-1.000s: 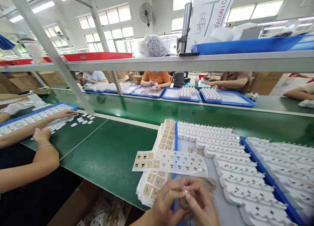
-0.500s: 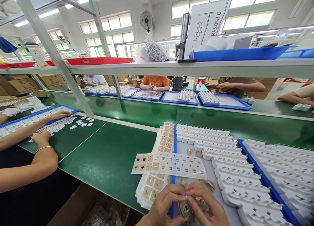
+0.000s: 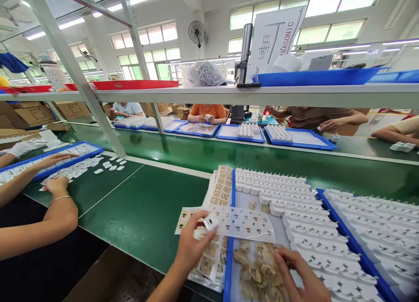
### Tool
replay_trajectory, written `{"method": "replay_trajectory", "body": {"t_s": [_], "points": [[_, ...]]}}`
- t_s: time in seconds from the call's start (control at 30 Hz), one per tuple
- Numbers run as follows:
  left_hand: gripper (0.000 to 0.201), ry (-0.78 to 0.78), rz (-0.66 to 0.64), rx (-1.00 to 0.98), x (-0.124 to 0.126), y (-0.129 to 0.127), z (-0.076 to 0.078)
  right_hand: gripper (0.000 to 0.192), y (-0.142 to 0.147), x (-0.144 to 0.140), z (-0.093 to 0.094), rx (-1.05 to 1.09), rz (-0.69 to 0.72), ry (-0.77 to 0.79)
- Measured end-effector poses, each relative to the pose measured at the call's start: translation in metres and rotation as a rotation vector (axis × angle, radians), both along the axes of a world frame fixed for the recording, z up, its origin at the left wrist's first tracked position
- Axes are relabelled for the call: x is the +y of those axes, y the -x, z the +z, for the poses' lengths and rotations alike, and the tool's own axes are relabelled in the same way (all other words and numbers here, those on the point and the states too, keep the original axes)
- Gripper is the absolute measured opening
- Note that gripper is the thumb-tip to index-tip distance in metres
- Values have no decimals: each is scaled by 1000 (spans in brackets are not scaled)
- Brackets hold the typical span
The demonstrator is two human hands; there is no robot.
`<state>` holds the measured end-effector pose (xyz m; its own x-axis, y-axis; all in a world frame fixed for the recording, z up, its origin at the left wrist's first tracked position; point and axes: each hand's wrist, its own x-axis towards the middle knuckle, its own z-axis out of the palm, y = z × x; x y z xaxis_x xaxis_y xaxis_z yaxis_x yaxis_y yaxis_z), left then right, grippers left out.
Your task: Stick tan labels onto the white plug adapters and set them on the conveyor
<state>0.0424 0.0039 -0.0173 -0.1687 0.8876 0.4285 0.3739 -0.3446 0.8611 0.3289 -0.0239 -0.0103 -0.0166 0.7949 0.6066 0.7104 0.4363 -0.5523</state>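
Head view: the left hand [image 3: 191,245] hovers over the near edge of the counter [image 3: 147,210], its grip closed with thumb and fingertips pinching a small white plug part [image 3: 211,222]. That part sits just above the sticker sheet [image 3: 242,223], which lies across the left rim of the blue tray [image 3: 229,258]. Beneath the sheet, a stack of label sheets [image 3: 209,262] rests at the counter's near edge.

The right hand [image 3: 301,276] is inside the tray at its near end, fingers curled loosely and partly open, fingertips touching a pile of tan backing scraps [image 3: 258,271]; whether it has hold of one I cannot tell. Rows of white plug parts [image 3: 294,206] fill the tray's far and right portions.

At the counter's left edge, a co-worker's hand [image 3: 57,185] rests on small white pieces [image 3: 81,170].
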Motion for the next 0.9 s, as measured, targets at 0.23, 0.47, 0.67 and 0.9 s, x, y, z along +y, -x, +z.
{"method": "replay_trajectory", "body": {"t_s": [0.23,0.47,0.67,0.9], "points": [[59,200,405,58,71,135,-5,49,-17,20,-36,-283,-122,-5],[54,343,584,122,101,223,-17,34,-4,20,-33,-197,16,-36],[62,306,572,323,95,202,-8,26,4,18,-34,-106,45,-4],[52,341,-111,555,93,91,3,21,7,12,-30,-87,91,71]]}}
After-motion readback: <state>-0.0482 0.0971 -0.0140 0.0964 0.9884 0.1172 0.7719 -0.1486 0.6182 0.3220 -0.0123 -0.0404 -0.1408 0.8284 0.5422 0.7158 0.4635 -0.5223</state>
